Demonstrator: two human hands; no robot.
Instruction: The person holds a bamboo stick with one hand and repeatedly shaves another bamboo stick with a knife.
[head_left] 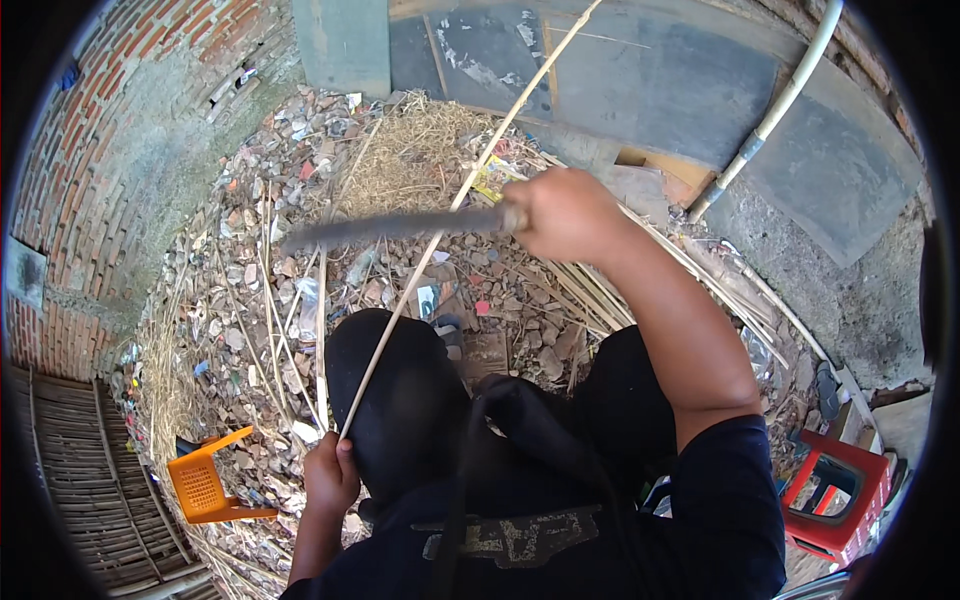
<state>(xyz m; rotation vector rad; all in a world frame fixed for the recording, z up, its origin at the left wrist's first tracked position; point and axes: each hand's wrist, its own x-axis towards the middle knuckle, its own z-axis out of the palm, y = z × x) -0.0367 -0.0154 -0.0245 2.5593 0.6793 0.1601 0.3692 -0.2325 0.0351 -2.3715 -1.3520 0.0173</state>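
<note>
My left hand [330,475] is closed around the lower end of a long, thin bamboo strip [520,95], beside my left knee. The strip slants up and away to the right, past the top of the view. In my right hand [570,215], fingers wrapped round its handle, is a machete [390,228]. Its dark blade points left, smeared by motion, and crosses the strip about halfway along. Whether blade and strip touch, I cannot tell. Other pale strips [322,340] lie close to my left hand.
Stones and litter cover the ground [530,350], with dry straw [405,160] farther off. More bamboo strips [590,295] lie under my right forearm. An orange plastic chair [200,485] is at left, a red stool [835,495] at right. A brick wall [90,190] and grey panels [660,80] stand around.
</note>
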